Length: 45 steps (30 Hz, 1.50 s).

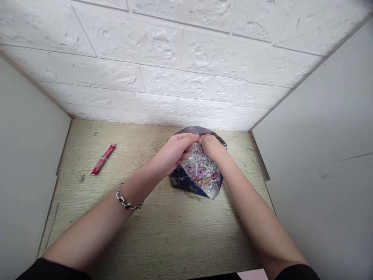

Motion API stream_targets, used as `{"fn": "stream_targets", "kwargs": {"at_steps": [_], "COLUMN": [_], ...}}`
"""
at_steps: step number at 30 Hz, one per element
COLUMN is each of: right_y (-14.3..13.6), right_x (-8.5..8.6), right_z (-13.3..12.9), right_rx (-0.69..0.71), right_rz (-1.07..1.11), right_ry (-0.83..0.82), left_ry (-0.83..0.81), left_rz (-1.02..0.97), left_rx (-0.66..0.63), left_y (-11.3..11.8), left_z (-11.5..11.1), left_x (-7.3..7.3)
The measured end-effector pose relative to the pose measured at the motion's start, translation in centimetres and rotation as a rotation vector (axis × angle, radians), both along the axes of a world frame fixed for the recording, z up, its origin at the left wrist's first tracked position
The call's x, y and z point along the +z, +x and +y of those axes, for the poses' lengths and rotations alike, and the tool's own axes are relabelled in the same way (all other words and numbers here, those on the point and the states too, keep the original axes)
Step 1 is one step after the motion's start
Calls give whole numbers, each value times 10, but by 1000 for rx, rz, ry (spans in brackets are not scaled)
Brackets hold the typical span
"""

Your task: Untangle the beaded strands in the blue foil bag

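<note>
Many small coloured beads (pixel 202 167) lie in an open dark bag (pixel 186 182) with a silvery inside, near the wall. Over the bag's left part is my left hand (pixel 177 149), its thumb and forefinger pinched together; what they hold, if anything, is too small to make out. My right hand (pixel 212 146) reaches over the bag's back right part, its fingers bent down and pressed together close to the left fingertips. Whatever the right fingers grip is hidden. A chain bracelet (pixel 128 202) circles my left wrist.
A red tube-like item (pixel 103 159) lies on the wooden tabletop (pixel 175 241) at the left, with small metallic pieces (pixel 82 178) near it. Thin threads (pixel 244 161) lie right of the bag. A white brick-patterned wall (pixel 160 81) stands behind, with grey panels at both sides.
</note>
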State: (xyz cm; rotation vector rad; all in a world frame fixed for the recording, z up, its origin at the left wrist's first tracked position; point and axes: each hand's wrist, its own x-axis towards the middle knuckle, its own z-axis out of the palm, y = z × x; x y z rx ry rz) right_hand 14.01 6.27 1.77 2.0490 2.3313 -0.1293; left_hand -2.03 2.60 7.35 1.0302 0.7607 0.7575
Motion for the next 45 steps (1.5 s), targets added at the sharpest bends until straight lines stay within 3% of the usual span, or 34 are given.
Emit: {"fn": "stream_targets", "kwargs": {"at_steps": [6, 9, 13, 18, 22, 31, 45], "right_y": [-1, 0, -2, -13, -21, -23, -24], "right_x": [0, 2, 9, 15, 17, 14, 14], "right_z": [-3, -6, -23, -61, -83, -89, -93], "right_rx": [-15, 0, -36, -230, -346, -418, -365], "right_rz": [-23, 83, 626, 1564, 1898, 2048, 2257], "right_ry": [7, 62, 170, -49, -132, -192, -207], "left_ry": [2, -12, 8, 62, 91, 142, 124], "left_rz": [1, 38, 91, 168, 229, 267, 249], "left_rx": [-4, -6, -12, -20, -51, -153, -241], "left_y": [0, 1, 3, 6, 8, 9, 10], "left_z": [0, -1, -2, -5, -7, -10, -10], "left_x": [0, 0, -1, -1, 0, 1, 3]}}
